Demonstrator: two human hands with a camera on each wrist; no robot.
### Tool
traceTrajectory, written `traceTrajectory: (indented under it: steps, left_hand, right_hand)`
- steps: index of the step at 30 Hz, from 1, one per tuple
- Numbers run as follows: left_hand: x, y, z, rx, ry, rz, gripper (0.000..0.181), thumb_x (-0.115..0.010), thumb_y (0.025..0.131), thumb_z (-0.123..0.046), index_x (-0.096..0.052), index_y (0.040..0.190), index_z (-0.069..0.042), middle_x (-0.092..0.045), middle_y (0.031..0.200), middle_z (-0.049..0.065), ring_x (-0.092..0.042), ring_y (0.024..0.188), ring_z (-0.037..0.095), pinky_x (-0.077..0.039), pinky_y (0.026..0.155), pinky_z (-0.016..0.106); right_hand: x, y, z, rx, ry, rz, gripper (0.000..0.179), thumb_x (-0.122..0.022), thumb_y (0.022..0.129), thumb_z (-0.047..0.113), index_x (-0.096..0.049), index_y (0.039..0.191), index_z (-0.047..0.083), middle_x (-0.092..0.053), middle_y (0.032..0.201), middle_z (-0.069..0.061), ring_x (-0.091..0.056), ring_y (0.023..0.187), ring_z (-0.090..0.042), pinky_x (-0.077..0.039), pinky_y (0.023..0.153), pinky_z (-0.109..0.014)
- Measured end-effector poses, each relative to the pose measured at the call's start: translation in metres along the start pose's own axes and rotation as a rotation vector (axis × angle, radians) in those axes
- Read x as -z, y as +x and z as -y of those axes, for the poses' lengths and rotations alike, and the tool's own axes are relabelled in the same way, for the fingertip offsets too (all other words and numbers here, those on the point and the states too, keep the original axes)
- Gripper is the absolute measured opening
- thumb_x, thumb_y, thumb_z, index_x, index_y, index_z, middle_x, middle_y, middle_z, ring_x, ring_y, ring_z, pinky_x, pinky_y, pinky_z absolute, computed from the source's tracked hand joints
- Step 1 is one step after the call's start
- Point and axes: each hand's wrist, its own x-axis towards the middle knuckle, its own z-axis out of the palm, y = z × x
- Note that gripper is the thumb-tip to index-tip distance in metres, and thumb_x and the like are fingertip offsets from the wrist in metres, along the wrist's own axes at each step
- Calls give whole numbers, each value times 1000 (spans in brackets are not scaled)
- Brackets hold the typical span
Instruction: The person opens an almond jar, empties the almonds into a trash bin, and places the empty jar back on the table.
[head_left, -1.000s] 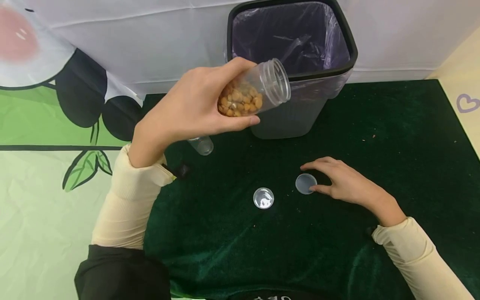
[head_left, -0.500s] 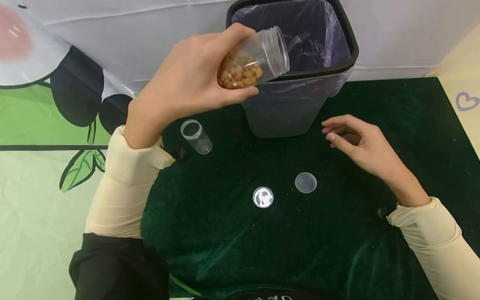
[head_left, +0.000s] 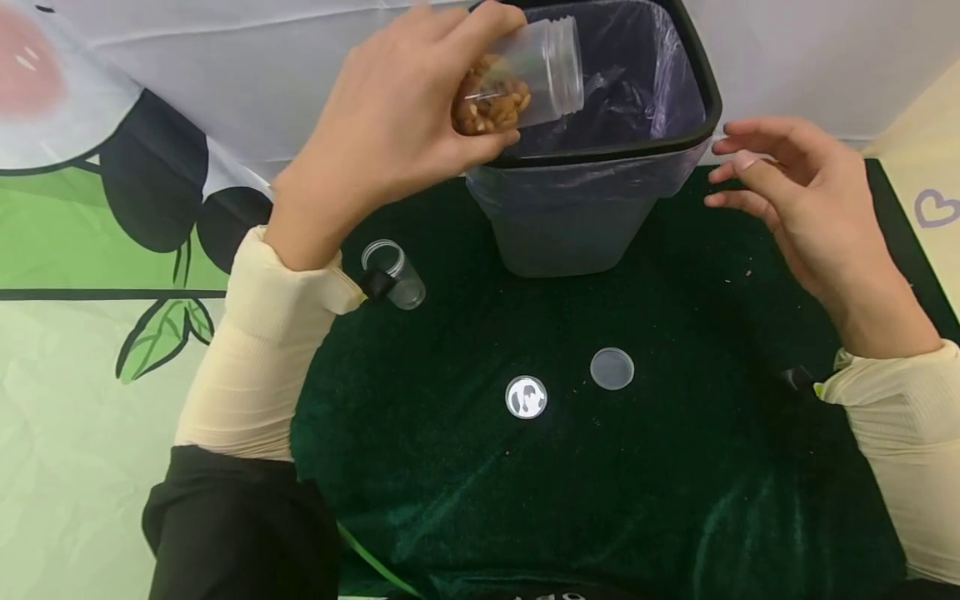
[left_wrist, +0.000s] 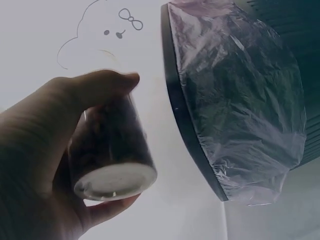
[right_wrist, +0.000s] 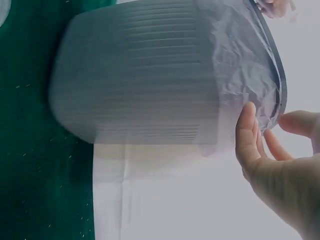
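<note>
My left hand [head_left: 382, 125] grips a see-through plastic jar [head_left: 536, 75], tipped on its side with its threaded mouth over the bin's opening. Small orange-brown pieces [head_left: 491, 98], perhaps nuts or beans, lie in the jar's lower end. In the left wrist view the jar's round base [left_wrist: 117, 181] faces the camera, and the thumb and fingers wrap its sides. The trash bin [head_left: 577, 229] has a black rim and a thin purplish liner. Beside its right rim is my right hand [head_left: 821, 208], holding nothing, fingers loosely bent; in the right wrist view its fingertips overlap the liner [right_wrist: 245, 65].
On the dark green cloth [head_left: 465, 483] lie a shiny round lid [head_left: 527, 397] and a duller round lid [head_left: 612, 368]. A second see-through jar [head_left: 407, 290] stands left of the bin, partly behind a black wrist piece. A white printed backdrop rises behind the bin.
My left hand has carried the jar up and forward to the bin and tilted it more level. My right hand has left the duller lid and moved up and right to the bin's rim.
</note>
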Motion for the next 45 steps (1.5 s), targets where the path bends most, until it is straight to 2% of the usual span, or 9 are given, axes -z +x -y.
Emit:
traceTrajectory:
  steps: [4, 8, 13, 19, 26, 34, 45]
  left_hand:
    - [-4, 8, 4, -28, 58, -58, 61, -58, 94, -44, -43, 148, -18, -52, 144, 11, -48, 128, 32, -35, 116, 44]
    - [-9, 13, 8, -18, 93, -64, 59, -59, 95, -40, -43, 148, -21, -53, 142, 12, -47, 129, 32, -29, 120, 45]
    - [-15, 16, 9, -10, 125, -64, 54, -59, 95, -35, -43, 147, -26, -57, 134, 14, -48, 125, 34, -30, 117, 47]
    - [-19, 21, 10, -9, 161, -74, 49, -54, 97, -29, -43, 145, -31, -55, 137, 15, -47, 128, 34, -25, 119, 50]
    - [-24, 25, 10, -42, 238, -100, 45, -47, 99, -24, -44, 143, -31, -53, 137, 16, -45, 129, 35, -25, 119, 53]
    - [-28, 28, 11, -37, 244, -84, 46, -49, 99, -23, -45, 143, -32, -53, 137, 15, -44, 130, 35, -25, 118, 53]
    - [-30, 27, 12, -39, 264, -84, 44, -45, 100, -25, -45, 143, -34, -51, 139, 14, -41, 134, 35, -23, 120, 53]
  right_hand:
    - [-2, 14, 8, -33, 93, -38, 41, -63, 95, 8, -55, 133, -3, -56, 123, -15, -61, 99, -25, -59, 82, -25]
    - [-4, 26, 14, -106, 200, -57, 41, -63, 94, 6, -55, 133, -2, -53, 126, -13, -63, 98, -26, -59, 80, -29]
    - [-6, 33, 18, -187, 244, -77, 41, -62, 92, 1, -56, 133, 0, -49, 128, -12, -62, 99, -26, -60, 77, -29]
    - [-7, 37, 21, -250, 288, -112, 43, -64, 89, -3, -58, 132, 1, -50, 122, -13, -62, 95, -26, -60, 74, -29]
    - [-8, 38, 20, -276, 338, -118, 42, -63, 89, -6, -58, 130, -1, -53, 122, -13, -64, 91, -26, -60, 73, -30]
    - [-8, 38, 20, -283, 354, -124, 43, -63, 89, -7, -58, 131, 0, -53, 120, -13, -63, 90, -26, -60, 72, -30]
    - [-9, 37, 21, -276, 366, -114, 43, -62, 89, -8, -57, 131, -1, -55, 119, -14, -64, 89, -26, -60, 73, -30]
